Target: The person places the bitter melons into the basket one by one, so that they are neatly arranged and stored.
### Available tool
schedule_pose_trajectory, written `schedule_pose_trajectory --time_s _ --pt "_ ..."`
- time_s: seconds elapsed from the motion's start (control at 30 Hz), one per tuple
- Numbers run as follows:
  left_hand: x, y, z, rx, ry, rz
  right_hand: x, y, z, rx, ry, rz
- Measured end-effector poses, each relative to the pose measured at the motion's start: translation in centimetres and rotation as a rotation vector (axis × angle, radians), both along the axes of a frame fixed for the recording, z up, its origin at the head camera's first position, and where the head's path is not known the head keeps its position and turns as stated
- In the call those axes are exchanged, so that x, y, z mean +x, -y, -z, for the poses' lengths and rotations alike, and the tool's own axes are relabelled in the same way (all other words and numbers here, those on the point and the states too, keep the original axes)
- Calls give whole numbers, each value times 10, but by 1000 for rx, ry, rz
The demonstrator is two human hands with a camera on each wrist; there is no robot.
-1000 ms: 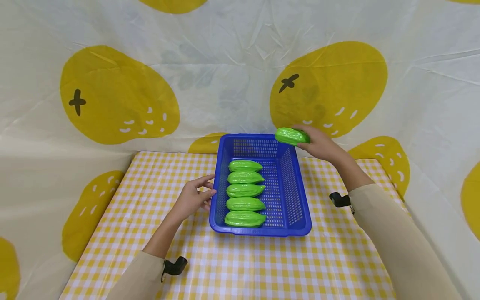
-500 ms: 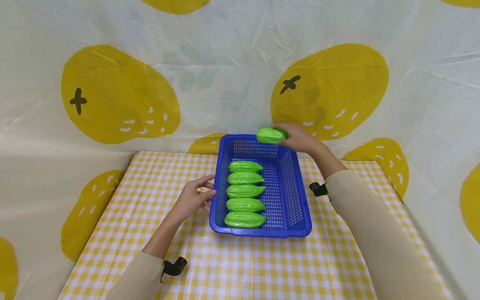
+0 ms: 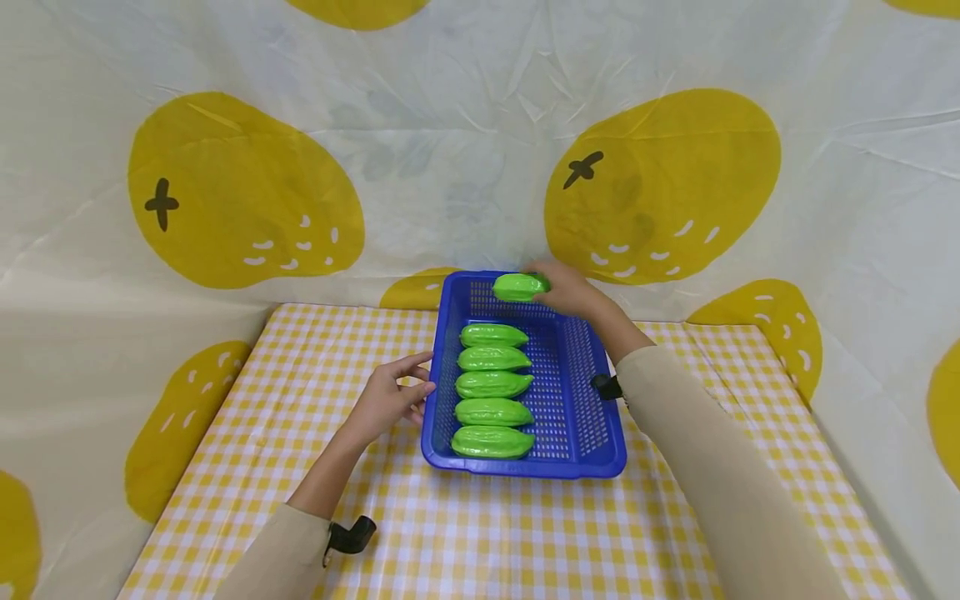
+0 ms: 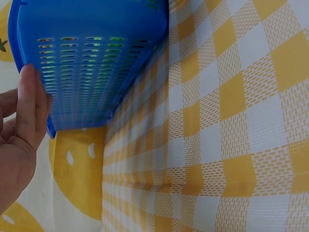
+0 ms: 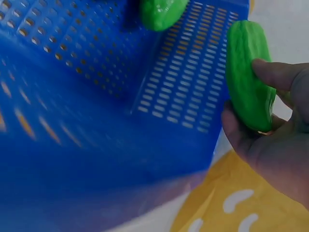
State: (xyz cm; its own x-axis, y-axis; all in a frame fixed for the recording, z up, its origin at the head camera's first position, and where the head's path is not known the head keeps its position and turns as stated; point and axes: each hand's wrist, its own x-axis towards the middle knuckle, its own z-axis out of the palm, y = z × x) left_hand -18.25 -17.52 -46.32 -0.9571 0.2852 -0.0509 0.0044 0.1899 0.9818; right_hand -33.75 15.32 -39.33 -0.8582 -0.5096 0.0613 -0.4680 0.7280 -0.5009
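My right hand (image 3: 567,288) grips a glossy green bitter melon (image 3: 517,288) over the far end of a blue plastic basket (image 3: 525,468). The right wrist view shows the thumb on one side of this ridged bitter melon (image 5: 247,72) and fingers round the other. Several similar bitter melons (image 3: 493,385) lie crosswise in a row along the basket's left side. At that side my left hand (image 3: 382,398) touches the outside of the basket near its rim, fingers fairly straight. In the left wrist view its fingertips rest against the slotted wall (image 4: 82,72).
A yellow-and-white checked tablecloth (image 3: 420,542) covers the table under the basket. Behind it hangs a pale cloth (image 3: 450,167) printed with large yellow fruit, close to the basket's far end. Dark cameras sit on both wrists, the right one (image 3: 606,386) over the basket's right rim.
My right hand has carried the bitter melon leftward from beyond the far right corner, then slightly lower, over the basket's far end. The left hand and basket have hardly moved.
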Motion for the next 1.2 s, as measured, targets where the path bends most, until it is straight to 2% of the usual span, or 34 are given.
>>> schedule_pose_trajectory --time_s 0.23,0.5,0.67,0.87,1.2 --pt "0 -2 0 -9 9 -13 1 11 13 36 9 21" --pt "-2 -3 -1 3 19 -14 5 19 22 66 119 140" --pt "-1 -3 -1 4 21 -13 5 23 31 67 113 133" --pt "-1 -2 -1 5 24 -13 4 27 39 17 123 127" --pt "-1 -1 0 6 7 2 3 39 50 -34 62 133"
